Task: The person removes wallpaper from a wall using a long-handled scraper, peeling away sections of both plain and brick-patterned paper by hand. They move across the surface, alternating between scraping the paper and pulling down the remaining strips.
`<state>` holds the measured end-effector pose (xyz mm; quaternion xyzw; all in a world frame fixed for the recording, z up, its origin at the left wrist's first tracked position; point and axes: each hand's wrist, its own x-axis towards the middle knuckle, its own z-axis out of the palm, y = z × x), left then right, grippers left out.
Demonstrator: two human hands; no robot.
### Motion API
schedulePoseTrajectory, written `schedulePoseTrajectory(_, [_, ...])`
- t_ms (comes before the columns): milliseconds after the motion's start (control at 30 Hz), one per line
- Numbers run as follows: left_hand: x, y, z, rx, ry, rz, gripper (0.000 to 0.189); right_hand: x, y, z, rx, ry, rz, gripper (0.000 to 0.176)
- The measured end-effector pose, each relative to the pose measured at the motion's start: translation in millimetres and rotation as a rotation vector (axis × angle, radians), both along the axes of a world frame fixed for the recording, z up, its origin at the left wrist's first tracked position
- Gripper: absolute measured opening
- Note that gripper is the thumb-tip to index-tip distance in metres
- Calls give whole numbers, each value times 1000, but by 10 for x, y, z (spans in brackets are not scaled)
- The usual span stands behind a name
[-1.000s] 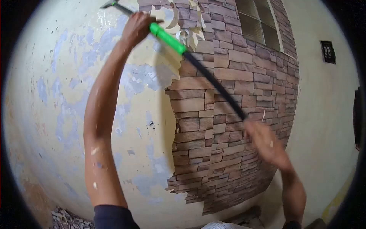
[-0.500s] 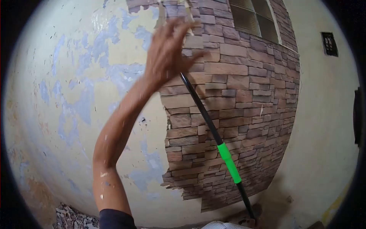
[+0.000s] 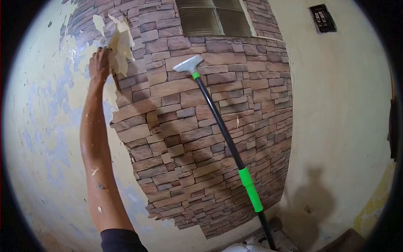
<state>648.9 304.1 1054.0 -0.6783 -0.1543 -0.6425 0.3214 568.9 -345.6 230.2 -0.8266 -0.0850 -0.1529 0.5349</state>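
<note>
wall (image 3: pixel 58 126): pale, patchy | on it: torn stone-pattern wallpaper (image 3: pixel 197 126) | floor (image 3: pixel 286 243): dim sliver, covering unclear

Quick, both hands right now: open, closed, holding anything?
Left hand: fingers bent, at the torn paper; whether it grips cannot be told.
Right hand: out of view, so its state cannot be told.

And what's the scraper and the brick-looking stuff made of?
The scraper's silvery head looks like metal, maybe painted plastic. Its smooth black pole has a faint shine, so probably coated metal. The green sleeve, evenly bright, could be plastic or rubber. The brick-patterned covering seems to be matte printed paper or thin vinyl: its edges are ragged and a pale flap curls off.
</note>
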Motion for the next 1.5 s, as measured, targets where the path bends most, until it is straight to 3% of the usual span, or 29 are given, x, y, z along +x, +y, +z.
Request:
schedulePoseTrajectory(33, [-78,44,23,22,-39,-168,35,123,8,47,25,-83,16,37])
schedulePoseTrajectory(100, [-316,278,46,22,-136,-172,35,319,-34,-19,43,-155,59,38])
schedulePoseTrajectory(167, [-709,748,-72,-3,-168,-95,38,544,-109,-230,-103,-44,133,33])
schedulePoseTrajectory(200, [-926,896,-289,-16,-171,-65,42,619,-89,-312,-104,-40,156,33])
schedulePoseTrajectory(267, [-1505,1424,-996,56,-145,-7,54,769,-72,-457,-386,-319,38,29])
schedulePoseTrajectory(300, [-1783,1464,-1437,-227,-122,290,55,863,-43,-515,-515,-468,-27,30])
schedulePoseTrajectory(367, [-2300,1724,-2481,-717,6,520,55,1059,-3,-599,-759,-776,-180,38])
schedulePoseTrajectory(400, [-2662,2268,-3353,-644,78,755,58,1143,33,-537,-744,-787,-164,38])
schedulePoseTrajectory(433, [-2969,2335,-4127,-382,269,1083,60,1200,74,-339,-543,-713,-59,33])
schedulePoseTrajectory(467, [-3067,1898,-4664,-826,253,853,78,1233,98,-88,-349,-630,44,30])
schedulePoseTrajectory(500, [-3257,1476,-5362,-1158,-176,461,84,1226,128,155,-157,-534,144,30])
schedulePoseTrajectory(533, [-3449,1144,-6110,-1088,-92,748,88,1231,153,345,31,-432,237,32])
schedulePoseTrajectory(567, [-3791,1040,-7087,-694,-163,689,81,1220,131,412,211,-320,326,36])
schedulePoseTrajectory(600, [-3932,545,-7538,-1064,-165,778,71,1237,94,335,202,-312,335,36])
schedulePoseTrajectory(633, [-4085,254,-8184,-1173,-545,45,62,1279,78,206,116,-204,317,35])
schedulePoseTrajectory(667, [-4317,-267,-8455,-1388,17,553,50,1299,57,255,28,-97,296,33])
schedulePoseTrajectory(700, [-4442,-835,-8738,-1723,244,676,48,1319,44,300,24,-97,298,33])
schedulePoseTrajectory(900, [-4056,-1436,-8836,-1777,420,759,48,1126,403,1355,70,169,370,36])
schedulePoseTrajectory(1033, [-3663,-1653,-8468,-1809,578,811,49,1345,715,1013,59,122,431,44])
schedulePoseTrajectory(1067, [-3590,-1642,-8303,-1807,606,829,49,1322,699,1057,32,259,444,47])
schedulePoseTrajectory(1133, [-3523,-1626,-8023,-1802,667,870,49,1309,745,1148,15,248,446,47])
schedulePoseTrajectory(1200, [-3553,-1243,-8282,-1785,741,901,49,1310,782,1218,-19,227,417,48])
schedulePoseTrajectory(1233, [-3417,-1535,-7772,-1774,785,917,49,1297,785,1248,-38,221,398,48])
schedulePoseTrajectory(1267, [-3620,-923,-8522,-1163,1126,660,63,1270,757,1273,-63,220,379,48])
schedulePoseTrajectory(1300, [-3009,-1274,-7925,-1582,614,529,75,1244,726,1302,-88,219,358,49])
schedulePoseTrajectory(1333, [-2526,-1481,-7452,-1519,509,201,86,1238,719,1348,-108,216,334,49])
schedulePoseTrajectory(1400, [-1556,-1710,-6764,-925,475,-93,90,1263,744,1502,-132,232,299,49])
schedulePoseTrajectory(1433, [-1094,-2040,-6140,-903,444,-279,92,1338,833,1605,-111,270,379,51])
schedulePoseTrajectory(1500, [-414,-2356,-5587,-587,451,-463,93,1322,868,1684,-76,284,459,52])
